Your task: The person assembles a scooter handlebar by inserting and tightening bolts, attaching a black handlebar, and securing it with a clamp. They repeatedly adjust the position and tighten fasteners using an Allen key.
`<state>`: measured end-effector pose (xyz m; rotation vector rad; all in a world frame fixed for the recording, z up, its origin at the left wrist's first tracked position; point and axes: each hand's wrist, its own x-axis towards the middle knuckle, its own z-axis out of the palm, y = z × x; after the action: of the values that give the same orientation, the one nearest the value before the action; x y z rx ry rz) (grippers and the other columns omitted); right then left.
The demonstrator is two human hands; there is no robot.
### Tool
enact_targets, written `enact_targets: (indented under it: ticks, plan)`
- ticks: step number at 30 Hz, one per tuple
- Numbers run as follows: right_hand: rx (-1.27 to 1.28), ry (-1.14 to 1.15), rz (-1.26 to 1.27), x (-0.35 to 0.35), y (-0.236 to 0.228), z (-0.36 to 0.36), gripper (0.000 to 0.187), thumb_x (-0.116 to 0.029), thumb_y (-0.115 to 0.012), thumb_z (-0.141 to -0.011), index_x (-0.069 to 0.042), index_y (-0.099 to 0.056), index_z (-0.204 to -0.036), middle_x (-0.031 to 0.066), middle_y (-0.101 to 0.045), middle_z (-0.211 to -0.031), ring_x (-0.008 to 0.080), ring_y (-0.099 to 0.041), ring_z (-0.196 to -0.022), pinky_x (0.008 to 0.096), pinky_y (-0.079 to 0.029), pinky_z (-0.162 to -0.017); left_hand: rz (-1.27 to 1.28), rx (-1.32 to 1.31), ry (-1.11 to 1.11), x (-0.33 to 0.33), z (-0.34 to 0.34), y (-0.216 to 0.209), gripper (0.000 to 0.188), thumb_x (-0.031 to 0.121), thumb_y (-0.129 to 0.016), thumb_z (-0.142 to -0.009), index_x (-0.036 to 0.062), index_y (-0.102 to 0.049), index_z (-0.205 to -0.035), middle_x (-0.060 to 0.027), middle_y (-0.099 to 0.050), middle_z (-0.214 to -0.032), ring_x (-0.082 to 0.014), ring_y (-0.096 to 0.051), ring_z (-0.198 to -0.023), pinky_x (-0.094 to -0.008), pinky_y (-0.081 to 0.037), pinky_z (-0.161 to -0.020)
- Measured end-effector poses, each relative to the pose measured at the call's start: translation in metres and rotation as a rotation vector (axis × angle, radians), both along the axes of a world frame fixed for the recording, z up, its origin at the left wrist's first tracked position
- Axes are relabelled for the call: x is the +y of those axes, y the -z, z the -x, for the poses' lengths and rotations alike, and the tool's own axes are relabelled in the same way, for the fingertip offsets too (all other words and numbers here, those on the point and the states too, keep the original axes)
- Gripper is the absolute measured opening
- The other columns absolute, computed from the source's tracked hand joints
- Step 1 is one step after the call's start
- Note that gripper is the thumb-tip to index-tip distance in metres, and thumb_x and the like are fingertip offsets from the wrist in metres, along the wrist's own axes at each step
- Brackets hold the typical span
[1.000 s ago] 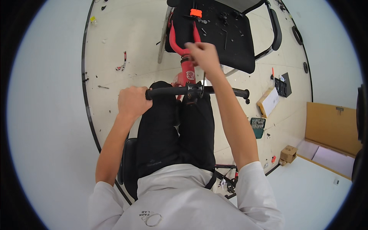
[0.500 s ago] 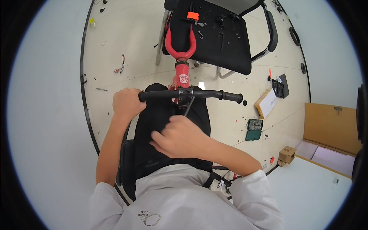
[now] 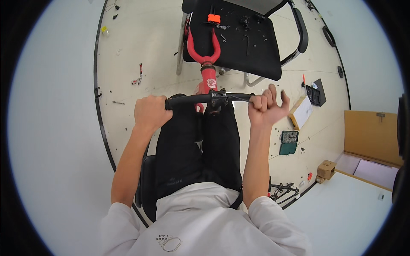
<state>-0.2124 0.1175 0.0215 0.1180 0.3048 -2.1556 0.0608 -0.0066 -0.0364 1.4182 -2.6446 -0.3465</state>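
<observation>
Crosswise, the black handlebar [image 3: 190, 101] lies between the hands, near the red tube [image 3: 208, 77]; the left hand [image 3: 151, 112] wraps its left end, and a thin rod [image 3: 240, 99] runs from the middle clamp [image 3: 219, 98] toward the right hand [image 3: 267, 107], fingers partly curled (whether pinching it, I cannot tell).

Small dark lettering [image 3: 163, 236] stands upside down on the chest of the white shirt [image 3: 200, 213], beside a looped outline [image 3: 172, 244] – the red tube [image 3: 208, 74] bears a pale emblem [image 3: 211, 83] too small to read – a faint mark [image 3: 174, 182] on the black trousers [image 3: 173, 160] is illegible
</observation>
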Motion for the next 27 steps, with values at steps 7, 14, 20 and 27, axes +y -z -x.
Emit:
enact_targets:
  ticks: [7,14,20,27]
  plan:
    - [0.326,-0.439,-0.662,-0.098,-0.004,0.023,0.038,-0.038,-0.064,-0.095,-0.013,-0.041,-0.076,-0.0086,-0.024,-0.059,0.0037,-0.014,-0.041,0.0217,-0.010,-0.035,-0.003,0.069,0.010,0.003,0.005,0.003,0.017,0.023,-0.067,-0.072,0.0078,-0.073,-0.072,-0.0172,-0.064,-0.062,-0.0360,-0.065,-0.059,-0.0441,-0.050,-0.055]
    - [2.137,-1.221,-0.465,-0.157,-0.003,-0.106,0.064,-0.057,-0.060,-0.090,0.007,-0.067,-0.096,0.0183,-0.068,-0.079,0.0328,-0.065,-0.073,0.0417,-0.052,-0.068,0.036,-0.046,0.020,0.004,0.008,-0.006,0.016,0.024,-0.068,-0.073,0.0078,-0.072,-0.072,-0.0157,-0.067,-0.068,-0.0336,-0.067,-0.061,-0.0422,-0.051,-0.058]
    - [2.241,-1.059,0.192,-0.048,-0.038,-0.167,0.027,-0.025,-0.070,-0.088,-0.001,-0.061,-0.096,0.0155,-0.066,-0.078,0.0335,-0.067,-0.075,0.0401,-0.052,-0.065,-0.048,-0.081,0.021,-0.009,-0.001,-0.019,0.015,0.021,-0.068,-0.069,0.0068,-0.071,-0.071,-0.0160,-0.067,-0.066,-0.0344,-0.067,-0.060,-0.0418,-0.052,-0.057]
    - [2.286,0.053,-0.349,-0.044,-0.046,-0.105,0.025,-0.015,-0.074,-0.082,0.001,-0.063,-0.098,0.0138,-0.062,-0.091,0.0330,-0.061,-0.087,0.0406,-0.050,-0.079,-0.037,-0.055,-0.008,-0.006,0.003,-0.019,0.015,0.022,-0.072,-0.068,0.0076,-0.073,-0.074,-0.0161,-0.067,-0.067,-0.0349,-0.068,-0.062,-0.0427,-0.054,-0.060]
